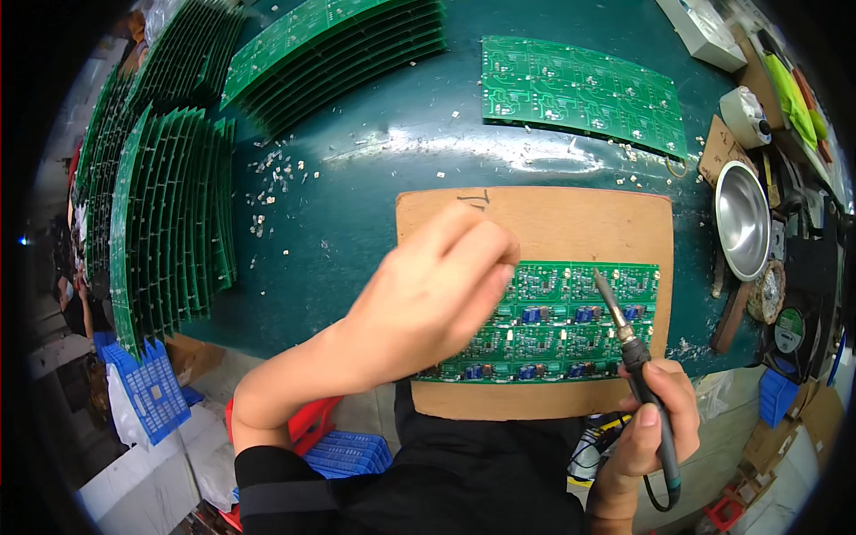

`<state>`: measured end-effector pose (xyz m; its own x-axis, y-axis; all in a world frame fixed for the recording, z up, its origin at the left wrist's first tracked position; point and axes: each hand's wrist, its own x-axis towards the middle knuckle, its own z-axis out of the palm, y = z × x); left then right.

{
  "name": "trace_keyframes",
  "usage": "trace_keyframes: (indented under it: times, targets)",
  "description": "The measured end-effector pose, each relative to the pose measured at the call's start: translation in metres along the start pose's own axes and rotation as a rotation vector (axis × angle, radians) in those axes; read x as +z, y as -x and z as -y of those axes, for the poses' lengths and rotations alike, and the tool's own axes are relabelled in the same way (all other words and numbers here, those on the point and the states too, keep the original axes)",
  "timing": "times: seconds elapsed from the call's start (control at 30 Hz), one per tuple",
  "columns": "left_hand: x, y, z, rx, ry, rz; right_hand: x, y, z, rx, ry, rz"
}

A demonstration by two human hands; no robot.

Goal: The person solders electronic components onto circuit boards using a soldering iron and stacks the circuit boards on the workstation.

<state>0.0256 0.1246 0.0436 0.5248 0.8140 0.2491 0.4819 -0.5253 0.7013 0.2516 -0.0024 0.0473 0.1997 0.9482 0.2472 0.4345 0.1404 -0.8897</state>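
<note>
Both bare hands work over one green circuit board (557, 321) that lies flat on a brown backing sheet (544, 223); that sheet is the landmark for everything else here. Left hand (428, 299) rests over the near-left part of the board, fingers bunched together and curled down onto its left edge, likely to pin it so it cannot slide; whether anything thin is pinched between the fingertips cannot be told, since the back of the hand hides them. Right hand (655, 419) sits at the sheet's near-right corner, fingers wrapped shut round the dark handle of a soldering iron (635, 357) in a pen-like grip, which keeps the hot metal end well away from skin. Its tip slants up and leftward and stands over the right half of the board, near the row of blue parts; contact with the board cannot be judged.

Beyond the far edge of the sheet, a second green panel (584, 89) lies flat on the dark green table (357, 205). Left of the sheet, stacked green boards (169, 214) stand on edge in rows, with more (330, 53) fanned out beyond them, probably kept so to be taken one at a time. Small pale offcuts (272, 178) are scattered between those stacks and the sheet. Right of the sheet sits a shiny metal bowl (742, 218) within easy reach of the iron hand
</note>
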Motion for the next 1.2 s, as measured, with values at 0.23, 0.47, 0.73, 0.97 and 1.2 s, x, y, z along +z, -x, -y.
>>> trace_keyframes:
  times: [0.23, 0.47, 0.73, 0.97, 1.2]
  targets:
    - [0.026, -0.009, -0.012, -0.033, 0.059, 0.051, -0.005, -0.002, -0.009, 0.036, -0.025, 0.033]
    - [0.044, -0.019, -0.007, 0.051, -0.007, 0.072, -0.007, -0.009, -0.007, 0.113, -0.041, 0.077]
    - [0.046, -0.022, -0.012, 0.06, -0.121, 0.116, -0.011, -0.009, -0.014, 0.037, -0.067, 0.077]
    - [0.031, -0.027, -0.026, -0.039, -0.062, 0.125, -0.036, -0.006, -0.022, 0.033, -0.019, -0.112]
    - [0.066, -0.038, -0.031, 0.039, 0.021, 0.084, -0.035, -0.008, -0.031, 0.071, -0.097, -0.09]
